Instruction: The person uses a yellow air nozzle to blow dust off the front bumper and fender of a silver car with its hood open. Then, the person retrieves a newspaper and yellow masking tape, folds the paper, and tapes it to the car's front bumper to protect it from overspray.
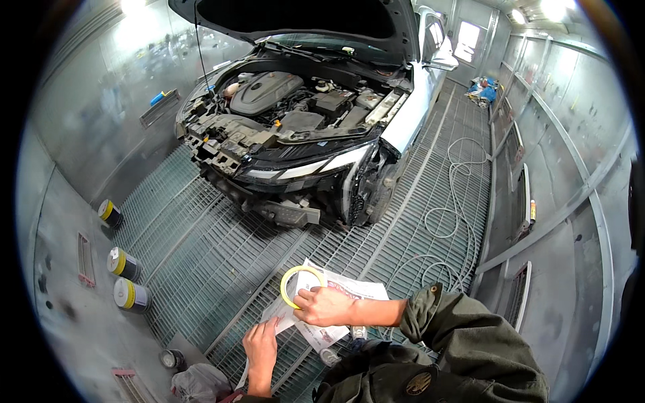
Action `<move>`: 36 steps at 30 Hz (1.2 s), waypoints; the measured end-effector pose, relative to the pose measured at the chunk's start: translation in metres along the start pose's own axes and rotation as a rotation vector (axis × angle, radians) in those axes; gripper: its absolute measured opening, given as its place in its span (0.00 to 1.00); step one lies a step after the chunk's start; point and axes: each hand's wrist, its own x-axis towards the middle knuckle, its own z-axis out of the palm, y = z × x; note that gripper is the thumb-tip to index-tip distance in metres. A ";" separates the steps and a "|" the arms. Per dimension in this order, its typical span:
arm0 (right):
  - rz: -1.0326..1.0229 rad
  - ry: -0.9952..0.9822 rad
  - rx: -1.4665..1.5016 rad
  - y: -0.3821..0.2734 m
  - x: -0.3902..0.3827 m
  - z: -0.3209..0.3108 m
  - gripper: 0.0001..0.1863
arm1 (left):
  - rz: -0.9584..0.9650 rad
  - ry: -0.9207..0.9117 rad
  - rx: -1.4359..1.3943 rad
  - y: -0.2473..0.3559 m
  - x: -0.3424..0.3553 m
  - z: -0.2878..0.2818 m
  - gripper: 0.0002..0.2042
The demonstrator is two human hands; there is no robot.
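Observation:
My right hand [322, 305], at the lower middle, is closed on a yellow tape roll [287, 285] held over a printed newspaper sheet [359, 292]. The roll stands out above the fingers as a ring. My left hand [260, 349] is lower and to the left, its fingers pinching the left edge of the paper, where a pale strip runs down beside it. Whether that strip is tape or paper I cannot tell. The sheet hangs in front of me over the grated floor, partly covering my shoes [329, 357].
A car [269, 101] with raised hood and bare front end stands ahead. Several cans [132, 295] line the left wall [80, 201]. A hose [440, 232] snakes along the grating [188, 242] on the right. A bag [198, 383] lies at lower left, a heap [484, 91] at far right.

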 end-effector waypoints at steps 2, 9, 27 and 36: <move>-0.033 -0.054 0.001 0.004 -0.005 -0.006 0.08 | 0.045 -0.031 0.024 0.004 0.003 -0.002 0.12; 0.015 -0.177 0.300 0.010 -0.032 -0.012 0.19 | 0.201 -0.154 0.011 0.008 0.017 -0.007 0.11; 0.035 -0.202 0.315 -0.020 -0.060 -0.014 0.16 | 0.317 -0.442 -0.041 0.019 0.018 -0.023 0.06; 0.382 -0.336 0.406 -0.047 -0.089 -0.013 0.19 | 0.183 -0.272 -0.144 0.006 0.004 -0.032 0.09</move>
